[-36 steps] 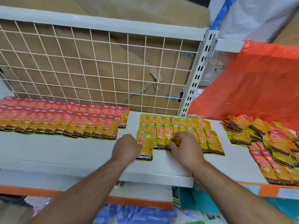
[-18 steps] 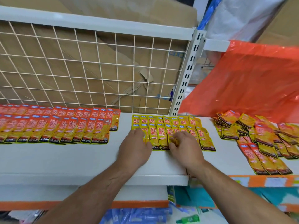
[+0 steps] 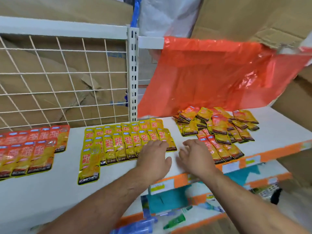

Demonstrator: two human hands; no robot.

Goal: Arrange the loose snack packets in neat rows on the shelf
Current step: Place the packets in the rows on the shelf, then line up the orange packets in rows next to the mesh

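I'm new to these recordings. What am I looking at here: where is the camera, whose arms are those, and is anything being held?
There is no machine. The camera sits on a person's head and looks down at their bare arms. The left hand rests on the row of yellow packets; the right hand hovers open beside the loose pile. Neither has a grip on anything. On the white shelf lie red packets at the left, and an orange plastic bag hangs above the pile.

Bright, even light; blurred, warped edges
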